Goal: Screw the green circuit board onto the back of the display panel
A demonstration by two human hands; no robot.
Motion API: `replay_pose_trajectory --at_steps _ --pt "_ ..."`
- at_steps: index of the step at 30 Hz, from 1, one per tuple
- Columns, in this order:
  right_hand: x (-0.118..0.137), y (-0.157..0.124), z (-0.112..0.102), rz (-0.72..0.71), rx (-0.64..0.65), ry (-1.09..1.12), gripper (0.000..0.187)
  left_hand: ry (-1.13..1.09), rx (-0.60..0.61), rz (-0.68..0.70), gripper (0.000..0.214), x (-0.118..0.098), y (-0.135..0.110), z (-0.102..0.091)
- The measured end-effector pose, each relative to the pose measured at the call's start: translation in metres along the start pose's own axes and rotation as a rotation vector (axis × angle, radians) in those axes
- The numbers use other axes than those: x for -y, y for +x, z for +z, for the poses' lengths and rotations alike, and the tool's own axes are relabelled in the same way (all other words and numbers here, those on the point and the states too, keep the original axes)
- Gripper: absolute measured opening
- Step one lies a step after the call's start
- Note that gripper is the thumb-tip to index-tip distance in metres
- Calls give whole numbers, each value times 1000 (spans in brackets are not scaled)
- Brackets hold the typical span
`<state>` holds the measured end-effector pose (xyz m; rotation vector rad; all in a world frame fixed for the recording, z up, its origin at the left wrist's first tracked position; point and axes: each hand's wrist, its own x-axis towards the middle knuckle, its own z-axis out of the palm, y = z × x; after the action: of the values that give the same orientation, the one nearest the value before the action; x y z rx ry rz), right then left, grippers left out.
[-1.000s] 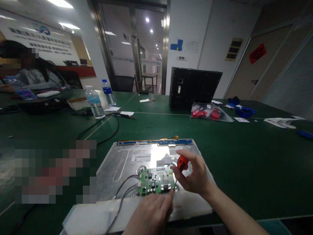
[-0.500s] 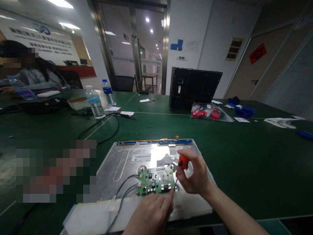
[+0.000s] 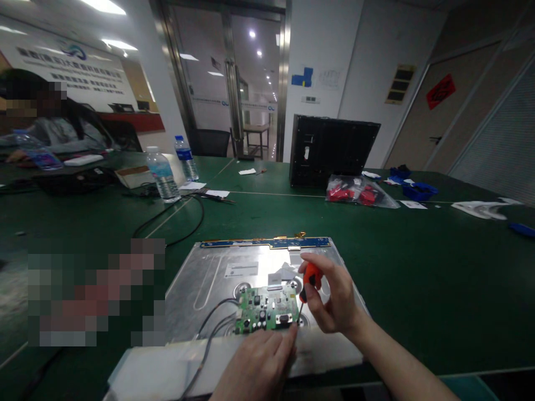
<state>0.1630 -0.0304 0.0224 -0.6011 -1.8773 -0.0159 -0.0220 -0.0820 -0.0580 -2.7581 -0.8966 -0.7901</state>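
A silver metal panel [image 3: 217,278], the back of a flat screen, lies on the green table in front of me. A small green circuit board [image 3: 265,310] sits on it, with grey cables [image 3: 209,328] running off to the lower left. My right hand [image 3: 332,298] is closed round an orange-handled screwdriver [image 3: 311,275], its tip down at the board's right edge. My left hand [image 3: 257,365] rests at the board's near edge, fingertips pressed against it; its fingers are curled together.
Two water bottles [image 3: 162,174] and black cables [image 3: 175,214] lie at the left. A black monitor [image 3: 330,150] stands behind, with a bag of red parts [image 3: 355,195] and blue parts [image 3: 418,191] to its right. A person sits at the far left.
My right hand has tipped the screwdriver a little, so the orange handle sits slightly lower and more upright. The left hand and the board have stayed put.
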Motion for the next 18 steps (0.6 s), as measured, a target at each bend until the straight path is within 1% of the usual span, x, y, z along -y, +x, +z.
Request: replay_pose_trajectory --at_steps 8,14,18 --pt "-1 -2 3 5 -62 -64 29 3 15 -8 33 -1 -2 2" --pt "0 -1 3 7 -39 -66 28 -5 32 -17 33 -1 -1 -3" --pt "0 -1 3 18 -46 -54 27 -20 40 -28 34 0 -2 -1"
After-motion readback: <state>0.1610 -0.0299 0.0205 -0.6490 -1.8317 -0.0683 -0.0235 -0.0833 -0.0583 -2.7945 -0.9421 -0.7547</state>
